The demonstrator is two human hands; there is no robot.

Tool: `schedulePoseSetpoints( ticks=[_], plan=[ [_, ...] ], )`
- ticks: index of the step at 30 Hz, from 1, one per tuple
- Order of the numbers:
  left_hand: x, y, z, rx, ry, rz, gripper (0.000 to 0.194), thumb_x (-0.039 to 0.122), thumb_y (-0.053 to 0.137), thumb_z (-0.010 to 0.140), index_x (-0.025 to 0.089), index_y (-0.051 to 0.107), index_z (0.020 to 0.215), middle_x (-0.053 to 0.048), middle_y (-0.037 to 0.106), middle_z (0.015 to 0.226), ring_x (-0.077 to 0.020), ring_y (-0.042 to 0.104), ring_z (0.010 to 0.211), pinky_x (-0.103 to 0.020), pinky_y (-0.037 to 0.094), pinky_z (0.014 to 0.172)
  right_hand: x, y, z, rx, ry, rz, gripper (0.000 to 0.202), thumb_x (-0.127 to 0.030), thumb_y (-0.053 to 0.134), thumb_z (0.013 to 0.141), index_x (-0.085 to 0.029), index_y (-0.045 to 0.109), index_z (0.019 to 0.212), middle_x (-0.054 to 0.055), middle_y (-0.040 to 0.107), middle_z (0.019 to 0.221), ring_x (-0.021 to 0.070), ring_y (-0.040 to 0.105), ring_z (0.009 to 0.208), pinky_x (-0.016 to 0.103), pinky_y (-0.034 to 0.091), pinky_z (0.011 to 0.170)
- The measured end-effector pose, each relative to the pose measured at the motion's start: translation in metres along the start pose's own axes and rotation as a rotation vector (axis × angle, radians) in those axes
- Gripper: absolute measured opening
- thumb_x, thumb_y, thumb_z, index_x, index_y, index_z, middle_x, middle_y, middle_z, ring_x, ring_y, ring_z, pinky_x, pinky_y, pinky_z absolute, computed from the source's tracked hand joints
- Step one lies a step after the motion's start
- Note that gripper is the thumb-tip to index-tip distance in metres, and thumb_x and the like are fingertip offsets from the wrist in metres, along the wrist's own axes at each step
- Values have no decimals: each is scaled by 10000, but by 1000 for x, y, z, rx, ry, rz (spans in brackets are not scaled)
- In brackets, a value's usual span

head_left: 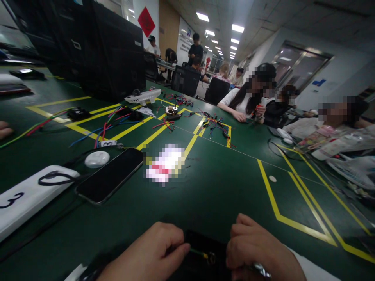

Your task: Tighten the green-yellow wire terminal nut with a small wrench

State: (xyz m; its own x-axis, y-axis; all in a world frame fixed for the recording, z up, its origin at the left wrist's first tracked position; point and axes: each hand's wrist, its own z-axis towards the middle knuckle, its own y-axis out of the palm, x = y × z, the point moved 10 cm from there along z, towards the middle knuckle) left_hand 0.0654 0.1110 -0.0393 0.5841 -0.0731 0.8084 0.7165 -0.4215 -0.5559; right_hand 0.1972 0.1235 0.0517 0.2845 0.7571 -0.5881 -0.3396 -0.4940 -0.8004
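Near the bottom edge, my left hand (159, 249) is closed, its thumb and index finger pinching a thin green wire (197, 251). The wire runs right to a small yellow-tipped piece with a round metallic part (210, 257), over a black object (205, 241) between my hands. My right hand (253, 249) sits just right of the black object with its fingers curled. A shiny metallic thing (260, 269) shows under those fingers; what it is cannot be made out.
A phone (109, 177), a white power strip (35, 199) and a white round case (97, 159) lie at left. Bundles of wires (215, 125) and a small motor-like part (171, 110) lie farther back. A person (249, 93) sits across, and a black monitor (111, 50) stands back left.
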Motion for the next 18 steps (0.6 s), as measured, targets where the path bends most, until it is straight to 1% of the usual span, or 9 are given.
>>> schedulePoseSetpoints(
  ticks=[4,7,9,12,15,18],
  plan=[
    [0,-1,2,6,7,7,313,309,515,987,174,591,715,20,627,777,-131,575,730,-232,359,642,-1,0,5,-35,-9,-16,294,-401,410,1079,-237,509,856,-38,674,751,153,560,690,367,321,732],
    [1,-2,1,3,2,4,317,309,507,992,175,588,717,21,622,772,-133,576,737,-234,360,651,-1,0,4,-39,0,-5,283,-395,406,1080,-241,511,867,-40,669,759,152,564,698,364,332,743],
    [1,-2,1,3,-4,2,326,321,498,999,176,583,720,18,623,781,-139,578,752,-238,363,661,3,-5,0,5,54,36,286,-409,409,1074,-244,516,866,-32,647,753,160,560,699,362,356,749],
    [2,-2,0,-3,3,-4,339,326,498,999,176,565,703,20,619,776,-136,573,739,-239,360,654,11,-16,-11,124,173,76,286,-454,443,1049,-249,541,875,0,604,757,184,555,703,331,408,675],
    [4,-1,0,-4,11,-12,338,320,489,1000,177,567,703,17,617,776,-139,575,747,-238,366,657,7,-21,-20,174,195,-18,245,-404,460,1049,-253,545,877,4,601,734,181,571,682,299,420,610],
    [4,-1,1,0,13,-22,340,313,484,1001,175,583,706,17,626,770,-139,579,738,-236,370,657,-8,-16,-18,186,101,-195,312,-421,436,1062,-247,521,817,-40,601,648,140,559,577,282,395,584]
  ],
)
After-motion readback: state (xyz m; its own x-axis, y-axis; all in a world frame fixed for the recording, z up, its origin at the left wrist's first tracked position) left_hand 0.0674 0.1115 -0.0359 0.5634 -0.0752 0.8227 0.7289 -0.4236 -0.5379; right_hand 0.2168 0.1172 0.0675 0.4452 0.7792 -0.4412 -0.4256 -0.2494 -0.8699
